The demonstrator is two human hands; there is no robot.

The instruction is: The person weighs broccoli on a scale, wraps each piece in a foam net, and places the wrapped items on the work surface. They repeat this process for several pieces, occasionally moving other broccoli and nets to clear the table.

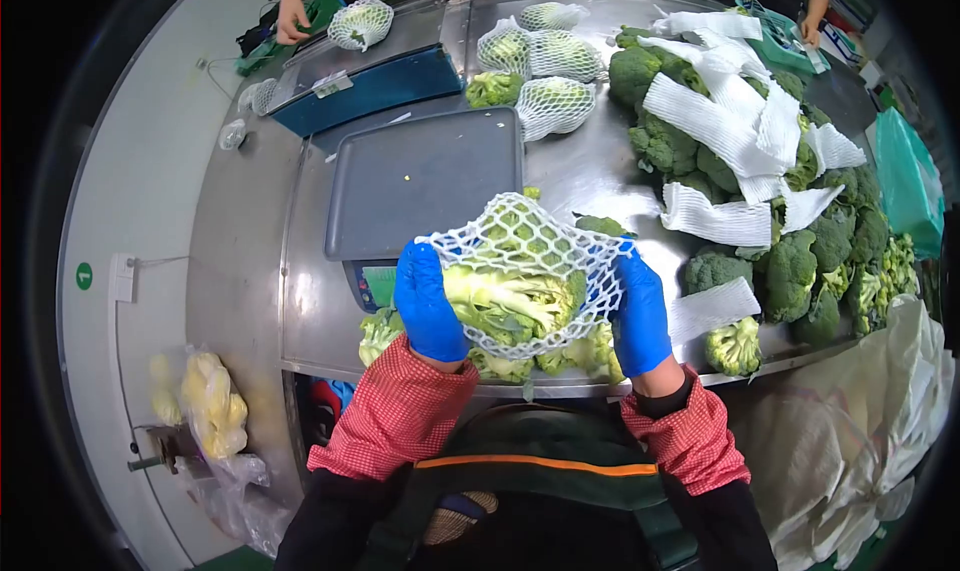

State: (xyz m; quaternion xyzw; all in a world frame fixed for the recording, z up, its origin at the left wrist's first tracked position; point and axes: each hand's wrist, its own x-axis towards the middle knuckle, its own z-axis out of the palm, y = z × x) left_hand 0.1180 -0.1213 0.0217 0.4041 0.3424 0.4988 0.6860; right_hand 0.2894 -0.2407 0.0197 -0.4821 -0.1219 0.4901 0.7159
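Observation:
Both hands wear blue gloves and grip opposite sides of a white foam net sleeve (480, 239), stretched wide between them. Inside its mouth lies a broccoli head (515, 301), its pale cut stems facing me. My left hand (430, 306) is closed on the net's left edge, and my right hand (642, 316) pinches the right edge. Below the net, more broccoli pieces (590, 353) rest along the table's front edge. Just beyond my hands stands a scale with a grey platform (425, 186), its display partly hidden by my left hand.
A large broccoli pile (830, 241) strewn with flat white net sleeves (715, 216) covers the right side. Netted broccoli (555, 108) lies behind the scale, near a blue divider (370, 91). Across the steel table (240, 251), other people's hands (292, 16) are visible.

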